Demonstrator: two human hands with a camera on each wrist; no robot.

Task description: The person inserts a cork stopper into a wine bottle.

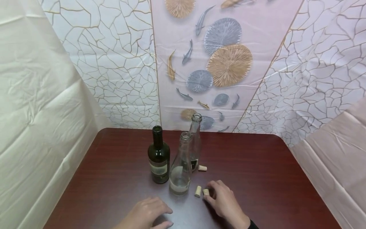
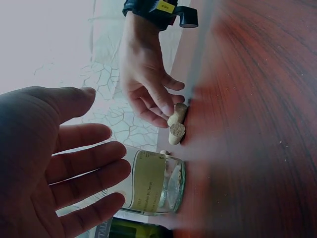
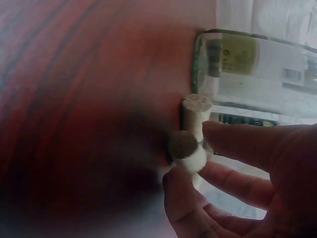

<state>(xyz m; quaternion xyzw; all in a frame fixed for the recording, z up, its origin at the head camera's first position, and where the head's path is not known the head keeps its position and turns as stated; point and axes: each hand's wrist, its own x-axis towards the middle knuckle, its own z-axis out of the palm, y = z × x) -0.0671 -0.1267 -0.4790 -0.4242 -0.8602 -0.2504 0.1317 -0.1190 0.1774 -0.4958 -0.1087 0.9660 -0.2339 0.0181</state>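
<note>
My right hand (image 1: pixel 224 200) is low over the table, its thumb and forefinger on either side of a pale cork (image 3: pixel 190 153), pinching it. A second cork (image 1: pixel 198 191) stands close to its left, and a third cork (image 1: pixel 202 168) lies on its side farther back. My left hand (image 1: pixel 147 211) is held above the table at the front with relaxed fingers and nothing in it; its palm and spread fingers show in the left wrist view. Nearest to both hands is a clear glass bottle (image 1: pixel 179 183) with a pale label, upright and uncorked.
A dark green bottle (image 1: pixel 159 159) stands to the left of the clear one, its mouth open. Behind rises another clear bottle (image 1: pixel 195 140), partly hidden. All are on a dark red wooden table (image 1: pixel 248 165), with patterned cloth (image 1: pixel 128 63) hanging around its back and sides.
</note>
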